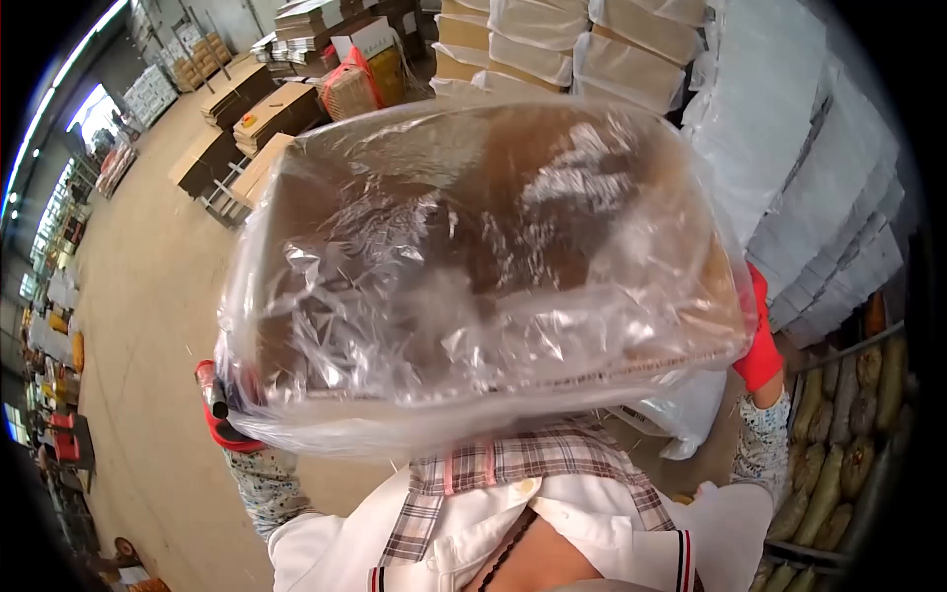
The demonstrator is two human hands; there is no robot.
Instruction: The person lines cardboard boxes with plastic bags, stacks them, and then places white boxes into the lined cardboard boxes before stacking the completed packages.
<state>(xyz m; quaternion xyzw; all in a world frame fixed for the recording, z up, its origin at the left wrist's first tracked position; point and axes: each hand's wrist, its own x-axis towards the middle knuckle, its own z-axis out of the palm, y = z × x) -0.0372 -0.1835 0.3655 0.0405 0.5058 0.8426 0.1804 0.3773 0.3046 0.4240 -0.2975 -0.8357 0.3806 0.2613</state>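
In front of my chest I carry an open cardboard box (533,158) lined with a clear plastic bag (424,326). The bag is folded over the rim and hangs loosely outside. My left hand (225,414), in a red glove, grips the box at its left near corner. A small dark cylindrical thing (218,393) shows by that hand; I cannot make out what it is. At the right side my right hand (760,345), also red-gloved, is closed against the box's outer wall. The fingers of both hands are partly hidden by the box and the plastic.
Plastic-lined boxes (533,49) are stacked ahead, and a tall white stack (769,109) stands at right. Crates of bagged long vegetables (824,474) sit low on the right. Flat cardboard (281,109) lies in piles at back left, beside a wide concrete floor (138,326).
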